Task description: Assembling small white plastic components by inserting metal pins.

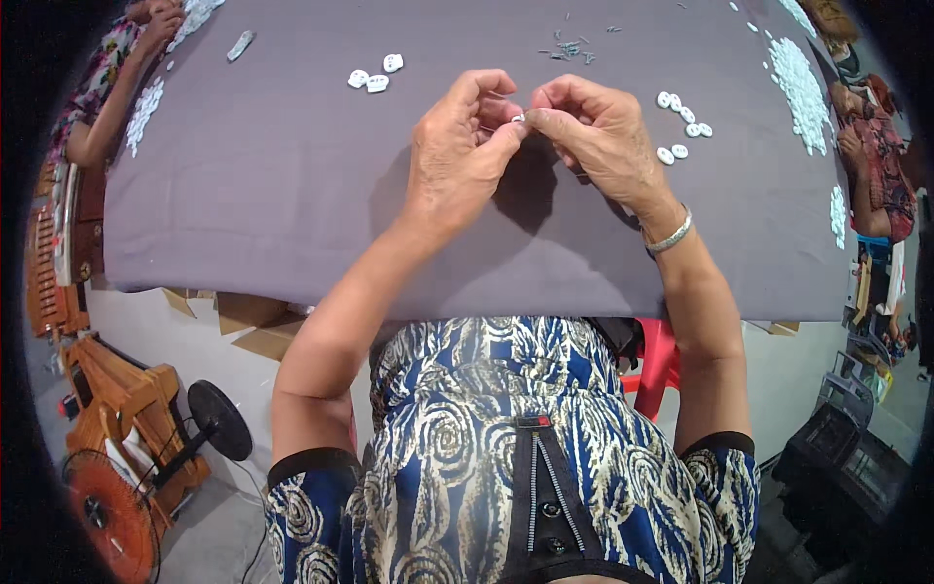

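Observation:
My left hand (455, 146) and my right hand (605, 138) meet above the grey cloth, fingertips almost touching. Between the left thumb and fingers sits a small white piece (519, 118), mostly covered. The right thumb and forefinger are pinched together against it; whatever else they grip is too small to make out. Left of my hands lie three white rounded pieces (377, 84) with dark marks. Several smaller white oval pieces (688, 115) are scattered right of my right hand, with two more ovals (679, 152) nearer me. Beyond the hands is a loose group of small dark grey pins (569, 47).
A grey cloth (243, 224) covers the table. White pieces are heaped along the right edge (803, 97) and left edge (146, 115). A greyish-white elongated object (240, 45) lies far left. Other people's arms (107, 122) show at both sides. An orange fan (112, 516) stands lower left.

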Action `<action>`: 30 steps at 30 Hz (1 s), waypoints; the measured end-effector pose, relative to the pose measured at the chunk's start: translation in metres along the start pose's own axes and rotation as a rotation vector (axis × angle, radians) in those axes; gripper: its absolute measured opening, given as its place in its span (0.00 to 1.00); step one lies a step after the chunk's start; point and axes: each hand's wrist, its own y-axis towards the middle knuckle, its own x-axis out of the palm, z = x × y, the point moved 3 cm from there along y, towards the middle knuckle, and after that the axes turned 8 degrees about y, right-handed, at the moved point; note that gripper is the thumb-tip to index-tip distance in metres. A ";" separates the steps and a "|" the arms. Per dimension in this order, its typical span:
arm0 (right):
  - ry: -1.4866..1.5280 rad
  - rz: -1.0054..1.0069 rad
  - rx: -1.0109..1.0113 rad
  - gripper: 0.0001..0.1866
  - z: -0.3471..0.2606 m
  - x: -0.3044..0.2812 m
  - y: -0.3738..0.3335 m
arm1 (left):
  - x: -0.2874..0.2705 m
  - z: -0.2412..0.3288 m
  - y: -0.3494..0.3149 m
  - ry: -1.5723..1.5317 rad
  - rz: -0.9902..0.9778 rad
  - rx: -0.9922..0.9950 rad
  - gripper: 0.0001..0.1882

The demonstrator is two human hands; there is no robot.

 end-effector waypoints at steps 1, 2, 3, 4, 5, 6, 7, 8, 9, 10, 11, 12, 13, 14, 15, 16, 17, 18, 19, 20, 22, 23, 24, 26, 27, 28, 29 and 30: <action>0.006 0.009 -0.009 0.06 -0.001 0.002 0.000 | 0.000 -0.001 0.000 -0.032 -0.035 -0.034 0.17; 0.011 0.019 -0.018 0.06 -0.002 0.002 -0.001 | -0.001 -0.001 0.000 -0.033 -0.036 -0.033 0.17; 0.010 0.020 -0.018 0.06 0.000 0.003 -0.001 | -0.001 -0.001 0.001 -0.033 -0.029 -0.019 0.16; -0.009 0.029 -0.056 0.06 0.002 0.002 0.000 | -0.002 -0.001 0.001 -0.033 -0.022 -0.004 0.16; -0.028 0.038 -0.093 0.07 0.002 0.002 0.000 | -0.002 -0.003 0.001 -0.033 -0.023 -0.004 0.16; -0.029 0.039 -0.093 0.07 0.002 0.001 0.000 | -0.001 -0.004 0.002 -0.021 -0.022 0.010 0.16; -0.027 0.031 -0.067 0.06 0.003 0.001 0.001 | -0.001 -0.005 0.002 -0.007 -0.021 0.024 0.16; -0.026 0.024 -0.041 0.06 0.003 0.001 0.001 | -0.003 -0.005 0.003 -0.008 -0.020 0.023 0.16; -0.027 0.023 -0.040 0.06 0.002 0.001 0.002 | -0.004 -0.006 0.003 -0.020 -0.034 0.004 0.16; -0.023 0.013 -0.018 0.06 0.001 0.000 0.002 | -0.005 -0.007 0.004 -0.033 -0.051 -0.014 0.15; -0.019 0.003 0.005 0.06 0.001 -0.002 0.003 | -0.004 -0.006 0.005 -0.035 -0.053 -0.014 0.15; -0.074 0.053 -0.109 0.06 0.002 -0.008 0.007 | -0.005 -0.004 0.005 -0.082 -0.046 -0.017 0.15; -0.128 0.101 -0.223 0.06 0.000 -0.014 0.009 | -0.006 -0.003 0.006 -0.127 -0.036 -0.020 0.14; -0.230 0.216 -0.191 0.05 -0.002 -0.022 0.007 | -0.007 -0.003 0.007 -0.128 -0.036 -0.021 0.14; -0.232 0.215 -0.190 0.05 -0.002 -0.027 0.007 | -0.009 -0.004 0.008 -0.071 -0.010 -0.014 0.14; -0.355 0.225 -0.242 0.05 -0.004 -0.031 0.007 | -0.011 -0.005 0.010 -0.014 0.016 -0.007 0.14; -0.478 0.235 -0.294 0.05 -0.005 -0.034 0.008 | -0.012 -0.006 0.010 -0.015 0.017 -0.007 0.14; -0.505 0.187 -0.337 0.04 -0.004 -0.033 0.008 | -0.013 -0.009 0.011 0.002 0.024 -0.034 0.13; -0.505 0.186 -0.337 0.04 -0.003 -0.031 0.008 | -0.014 -0.012 0.011 0.019 0.031 -0.062 0.12; -0.569 0.138 -0.370 0.03 -0.003 -0.027 0.008 | -0.014 -0.013 0.011 0.018 0.033 -0.063 0.12; -0.653 0.074 -0.436 0.03 0.001 -0.022 0.009 | -0.015 -0.014 0.011 0.078 0.042 -0.072 0.13; -0.652 0.073 -0.436 0.03 0.003 -0.021 0.010 | -0.015 -0.014 0.011 0.078 0.043 -0.073 0.13; -0.674 0.068 -0.443 0.03 0.004 -0.021 0.010 | -0.015 -0.014 0.010 0.093 0.049 -0.087 0.13; -0.697 0.064 -0.451 0.03 0.006 -0.021 0.012 | -0.014 -0.015 0.010 0.106 0.054 -0.100 0.13; -0.725 0.054 -0.441 0.03 0.007 -0.022 0.013 | -0.013 -0.015 0.010 0.108 0.052 -0.090 0.13; -0.752 0.044 -0.430 0.04 0.009 -0.022 0.014 | -0.013 -0.015 0.010 0.110 0.049 -0.080 0.13; -0.751 0.045 -0.430 0.04 0.011 -0.022 0.015 | -0.013 -0.016 0.010 0.111 0.049 -0.080 0.13; -0.755 0.046 -0.406 0.04 0.014 -0.021 0.017 | -0.013 -0.016 0.010 0.111 0.045 -0.077 0.13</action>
